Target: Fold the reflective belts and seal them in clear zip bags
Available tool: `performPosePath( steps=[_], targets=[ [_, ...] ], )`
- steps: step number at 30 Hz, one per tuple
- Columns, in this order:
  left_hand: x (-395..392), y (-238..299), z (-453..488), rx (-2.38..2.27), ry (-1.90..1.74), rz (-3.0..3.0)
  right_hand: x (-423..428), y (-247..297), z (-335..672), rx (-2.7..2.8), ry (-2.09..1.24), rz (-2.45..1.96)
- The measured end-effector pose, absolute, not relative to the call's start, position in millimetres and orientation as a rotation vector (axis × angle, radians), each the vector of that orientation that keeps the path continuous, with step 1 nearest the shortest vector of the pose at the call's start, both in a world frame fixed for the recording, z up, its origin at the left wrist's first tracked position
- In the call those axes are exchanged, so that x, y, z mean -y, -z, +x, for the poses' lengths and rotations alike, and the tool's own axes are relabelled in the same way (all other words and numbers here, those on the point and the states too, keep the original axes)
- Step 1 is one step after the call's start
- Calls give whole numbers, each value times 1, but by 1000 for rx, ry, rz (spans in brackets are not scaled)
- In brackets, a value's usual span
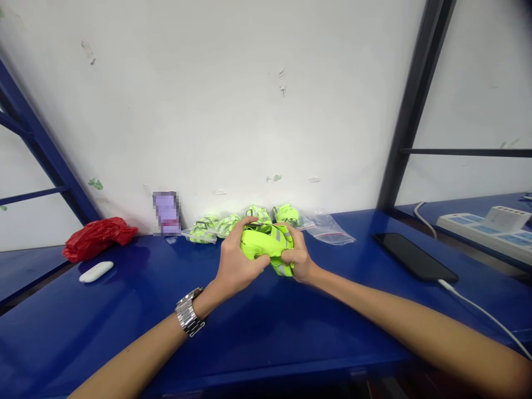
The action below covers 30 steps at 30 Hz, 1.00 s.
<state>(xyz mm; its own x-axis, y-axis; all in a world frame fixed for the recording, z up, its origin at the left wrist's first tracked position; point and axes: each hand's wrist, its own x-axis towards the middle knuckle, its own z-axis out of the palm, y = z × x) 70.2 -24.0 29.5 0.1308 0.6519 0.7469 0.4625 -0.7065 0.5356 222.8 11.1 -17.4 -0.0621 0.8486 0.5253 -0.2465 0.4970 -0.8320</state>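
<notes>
Between my two hands is a bunched neon-yellow reflective vest with grey reflective strips, lifted above the blue shelf. My left hand grips its left side, thumb pressed across the front. On the right side my right hand is closed on the fabric, its thumb bent over it. Part of the cloth is hidden behind my fingers. Just beyond, several clear bags of similar folded yellow cloth lie along the wall. To their right lies a flat clear zip bag with nothing visible in it.
A red plastic bag and a white case lie at the left. Against the wall leans a phone with a blurred screen. At the right are a black phone on a white cable and a power strip. Metal posts flank the shelf.
</notes>
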Motion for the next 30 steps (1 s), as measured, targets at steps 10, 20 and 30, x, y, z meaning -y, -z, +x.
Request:
performPosePath(
  steps=[10, 20, 30],
  targets=[
    [21, -10, 97, -936, -1885, 1872, 19, 15, 192, 1003, -1159, -673],
    [18, -4, 104, -587, -1578, 1579, 11, 22, 202, 1419, -769, -753],
    [5, -7, 96, -581, -1480, 1407, 4, 24, 205, 1767, -639, -830]
  ],
)
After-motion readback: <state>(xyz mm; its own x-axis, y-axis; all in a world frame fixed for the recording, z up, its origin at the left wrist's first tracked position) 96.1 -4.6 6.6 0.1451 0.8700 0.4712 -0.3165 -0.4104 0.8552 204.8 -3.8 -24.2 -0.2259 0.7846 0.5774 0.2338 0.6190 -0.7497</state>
